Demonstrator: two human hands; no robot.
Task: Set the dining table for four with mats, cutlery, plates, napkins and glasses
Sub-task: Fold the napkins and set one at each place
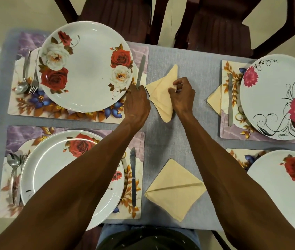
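Right hand pinches a half-folded cream napkin on the grey tablecloth; left hand presses its edge, fingers curled, beside a knife. Four mats, plates and cutlery look laid; another napkin lies unplaced; no glasses visible

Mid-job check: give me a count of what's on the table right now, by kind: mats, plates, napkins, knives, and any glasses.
Mats: 4, first
Plates: 4, first
Napkins: 3, one under both hands, one near, one tucked by the far right mat
Knives: 3 in view, first
Glasses: 0 in view
Total: 14
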